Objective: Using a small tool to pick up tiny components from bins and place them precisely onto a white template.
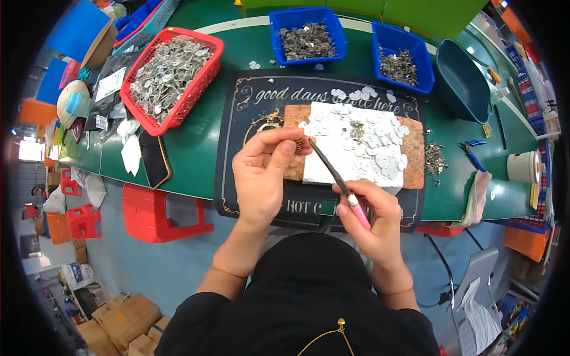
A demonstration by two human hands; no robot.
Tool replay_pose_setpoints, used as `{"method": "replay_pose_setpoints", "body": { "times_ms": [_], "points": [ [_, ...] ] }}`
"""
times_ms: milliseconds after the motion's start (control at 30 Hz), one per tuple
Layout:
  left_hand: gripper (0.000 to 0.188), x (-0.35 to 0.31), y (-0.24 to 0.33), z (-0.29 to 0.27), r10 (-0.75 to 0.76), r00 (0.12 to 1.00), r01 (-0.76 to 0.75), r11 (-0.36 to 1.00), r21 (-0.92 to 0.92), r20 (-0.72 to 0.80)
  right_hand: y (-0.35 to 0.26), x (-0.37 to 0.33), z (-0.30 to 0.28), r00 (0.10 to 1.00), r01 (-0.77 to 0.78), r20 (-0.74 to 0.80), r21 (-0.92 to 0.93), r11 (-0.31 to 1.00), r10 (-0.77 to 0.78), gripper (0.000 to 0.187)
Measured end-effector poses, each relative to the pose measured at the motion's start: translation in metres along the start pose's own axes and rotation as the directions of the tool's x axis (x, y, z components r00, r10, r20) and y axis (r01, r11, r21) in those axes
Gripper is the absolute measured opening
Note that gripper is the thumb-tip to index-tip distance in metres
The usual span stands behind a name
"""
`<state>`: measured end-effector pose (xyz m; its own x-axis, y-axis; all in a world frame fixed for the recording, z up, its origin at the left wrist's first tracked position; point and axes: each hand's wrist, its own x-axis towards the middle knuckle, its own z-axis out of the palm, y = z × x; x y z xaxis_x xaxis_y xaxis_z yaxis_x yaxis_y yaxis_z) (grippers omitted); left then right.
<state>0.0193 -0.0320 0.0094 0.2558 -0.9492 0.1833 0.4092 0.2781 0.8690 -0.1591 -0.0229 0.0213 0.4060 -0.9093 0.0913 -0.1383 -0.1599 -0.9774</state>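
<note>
Left of the white block (pixel 320 169), left hand (pixel 260 173) fingers pinch a small piece (pixel 299 145) while right hand (pixel 375 224) fingers clamp a tool (pixel 336 178), apparently aligning its tip; next requirement: steadiness.

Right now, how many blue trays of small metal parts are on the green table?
2: one blue tray stands beyond the black mat; the other blue tray is to its right, beside the dark teal basin. Others may be hidden past the picture's dark rim.
</note>
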Motion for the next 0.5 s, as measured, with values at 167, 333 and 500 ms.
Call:
{"method": "replay_pose_setpoints", "body": {
  "times_ms": [167, 333, 500],
  "points": [
    [0.018, -0.008, -0.001, -0.007, 0.261, 0.965, -0.247, 0.937, 0.247, -0.026, 0.009, -0.006, 0.013, 0.999, -0.029, 0.039, 0.017, 0.999, 0.028, 0.022],
    [0.022, -0.014, 0.003, -0.013, 0.296, 0.953, -0.258, 0.903, 0.343, -0.062, 0.009, -0.004, 0.015, 0.993, -0.11, 0.067, 0.165, 0.98, 0.1, 0.022],
    [0.023, -0.015, 0.006, -0.022, 0.294, 0.956, -0.275, 0.876, 0.395, 0.014, 0.011, -0.002, 0.014, 0.991, -0.095, 0.113, 0.256, 0.962, 0.068, 0.023]
  ]
}}
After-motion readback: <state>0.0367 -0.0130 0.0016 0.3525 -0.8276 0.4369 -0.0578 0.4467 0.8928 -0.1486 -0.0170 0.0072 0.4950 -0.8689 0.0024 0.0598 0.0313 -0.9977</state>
